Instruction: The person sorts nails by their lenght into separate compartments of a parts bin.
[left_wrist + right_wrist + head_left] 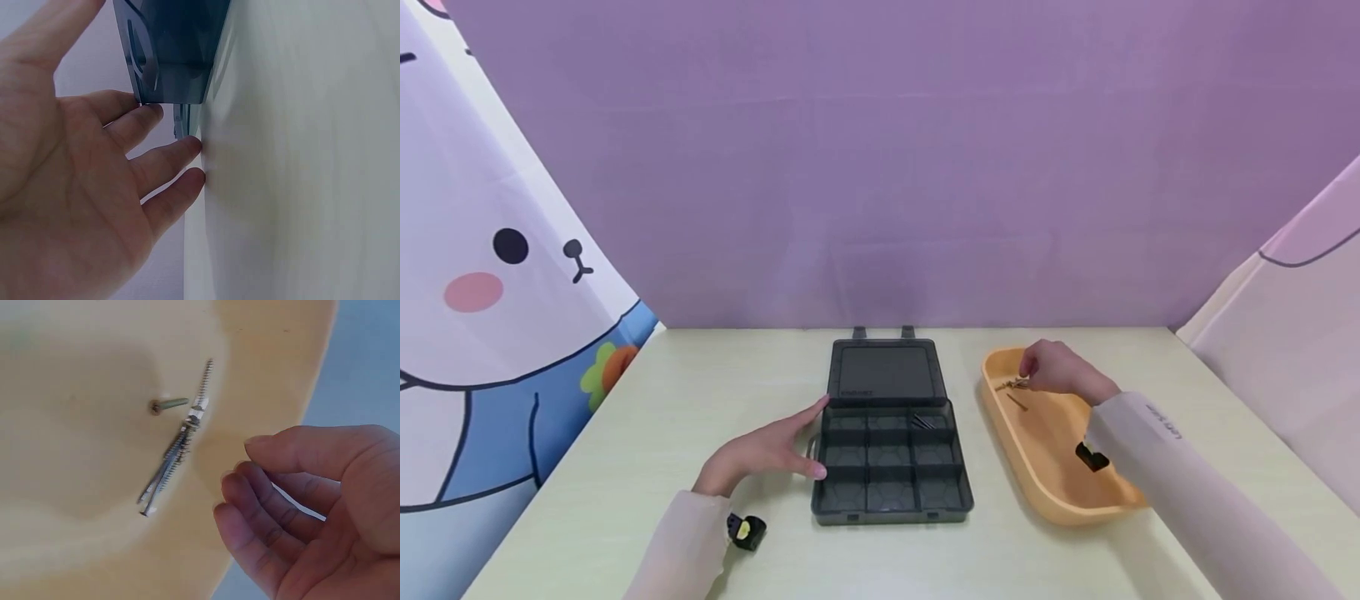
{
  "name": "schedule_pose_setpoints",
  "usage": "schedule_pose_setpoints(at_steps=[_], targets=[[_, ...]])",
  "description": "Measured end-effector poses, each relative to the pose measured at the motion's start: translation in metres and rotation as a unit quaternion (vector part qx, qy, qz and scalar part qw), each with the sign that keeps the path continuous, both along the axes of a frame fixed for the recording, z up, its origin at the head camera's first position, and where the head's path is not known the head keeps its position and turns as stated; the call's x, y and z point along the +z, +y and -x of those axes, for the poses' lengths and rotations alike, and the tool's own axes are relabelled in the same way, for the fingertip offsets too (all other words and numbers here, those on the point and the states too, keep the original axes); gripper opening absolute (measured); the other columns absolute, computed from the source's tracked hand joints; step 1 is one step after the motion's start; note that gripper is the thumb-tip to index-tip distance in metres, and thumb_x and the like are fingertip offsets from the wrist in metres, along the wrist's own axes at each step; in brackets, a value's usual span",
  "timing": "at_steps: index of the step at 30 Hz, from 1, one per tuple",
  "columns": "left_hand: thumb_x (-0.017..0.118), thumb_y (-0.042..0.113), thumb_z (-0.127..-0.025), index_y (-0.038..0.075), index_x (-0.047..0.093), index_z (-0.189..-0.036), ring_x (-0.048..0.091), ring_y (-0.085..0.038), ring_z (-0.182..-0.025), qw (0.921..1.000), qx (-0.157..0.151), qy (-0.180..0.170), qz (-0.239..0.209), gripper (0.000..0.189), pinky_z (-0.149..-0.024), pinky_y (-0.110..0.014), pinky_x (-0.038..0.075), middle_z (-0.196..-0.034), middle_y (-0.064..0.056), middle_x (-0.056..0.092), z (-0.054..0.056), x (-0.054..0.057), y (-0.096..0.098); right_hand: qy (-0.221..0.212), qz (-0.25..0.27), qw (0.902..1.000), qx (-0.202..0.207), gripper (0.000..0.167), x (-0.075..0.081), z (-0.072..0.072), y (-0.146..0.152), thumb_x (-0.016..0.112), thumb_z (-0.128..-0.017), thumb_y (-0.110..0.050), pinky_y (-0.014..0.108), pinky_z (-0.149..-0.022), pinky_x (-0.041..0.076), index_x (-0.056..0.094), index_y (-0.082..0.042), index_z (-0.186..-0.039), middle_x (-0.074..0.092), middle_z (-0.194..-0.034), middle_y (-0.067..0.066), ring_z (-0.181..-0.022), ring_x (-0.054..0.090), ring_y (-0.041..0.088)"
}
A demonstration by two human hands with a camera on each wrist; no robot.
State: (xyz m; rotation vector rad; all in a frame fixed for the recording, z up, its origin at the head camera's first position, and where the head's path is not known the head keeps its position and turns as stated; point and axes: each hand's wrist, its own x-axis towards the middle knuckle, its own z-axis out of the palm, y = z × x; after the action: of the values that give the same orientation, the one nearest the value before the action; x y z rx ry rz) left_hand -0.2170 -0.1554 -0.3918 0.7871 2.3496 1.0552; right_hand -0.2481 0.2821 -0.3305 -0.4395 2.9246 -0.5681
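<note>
A dark translucent compartment box (891, 517) lies with its lid (891, 371) folded back. Several thin dark screws or nails (922, 422) sit in its back right compartment. My left hand (767, 450) is at the box's left side, fingers spread; in the left wrist view, fingertips touch the box's end (178, 69). Over the far end of an orange tray (1060, 450) is my right hand (325, 506), fingers loosely bent and nothing visible between them. Beside it in the tray lie a small pile of screws and nails (172, 456) and a short brass-coloured screw (172, 404).
The pale table (715, 367) runs back to a purple cloth (880, 208). A cartoon-printed cloth (512, 333) hangs at the left. The box's side handle (811, 448) is close to the left hand. The tray has a raised rim.
</note>
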Motion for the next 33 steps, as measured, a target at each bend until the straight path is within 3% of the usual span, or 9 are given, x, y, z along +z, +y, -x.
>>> schedule_pose_setpoints(at_steps=[14, 23, 33], targets=[[0.077, 0.042, -0.078, 0.007, 0.002, -0.154, 0.008, -0.040, -0.146, 1.0000, 0.004, -0.001, 0.004, 0.112, -0.115, -0.058, 0.016, -0.160, -0.019, 0.006, -0.001, -0.001, 0.000, 0.005, -0.026, 0.9996, -0.009, 0.017, -0.022, 0.009, 0.010, 0.061, -0.077, 0.003, 0.036, -0.066, 0.050, 0.065, 0.002, -0.093, 0.065, -0.088, 0.013, -0.073, 0.056, 0.021], [0.077, 0.044, -0.077, 0.008, 0.003, -0.154, 0.009, -0.040, -0.146, 0.9999, 0.008, -0.004, 0.010, 0.112, -0.114, -0.058, 0.018, -0.160, -0.018, 0.006, -0.002, 0.001, 0.000, 0.047, -0.077, 0.9959, 0.002, 0.024, -0.033, 0.015, 0.015, 0.057, -0.072, 0.006, 0.041, -0.073, 0.052, 0.073, -0.003, -0.089, 0.070, -0.089, 0.012, -0.076, 0.059, 0.021], [0.076, 0.045, -0.077, 0.010, 0.002, -0.154, 0.010, -0.040, -0.145, 0.9999, 0.009, -0.001, 0.011, 0.112, -0.114, -0.058, 0.018, -0.160, -0.018, 0.007, -0.001, 0.000, 0.000, 0.059, -0.094, 0.9938, 0.005, 0.016, -0.037, 0.017, 0.018, 0.063, -0.076, -0.003, 0.039, -0.071, 0.052, 0.071, -0.005, -0.089, 0.069, -0.085, 0.007, -0.075, 0.061, 0.019]])
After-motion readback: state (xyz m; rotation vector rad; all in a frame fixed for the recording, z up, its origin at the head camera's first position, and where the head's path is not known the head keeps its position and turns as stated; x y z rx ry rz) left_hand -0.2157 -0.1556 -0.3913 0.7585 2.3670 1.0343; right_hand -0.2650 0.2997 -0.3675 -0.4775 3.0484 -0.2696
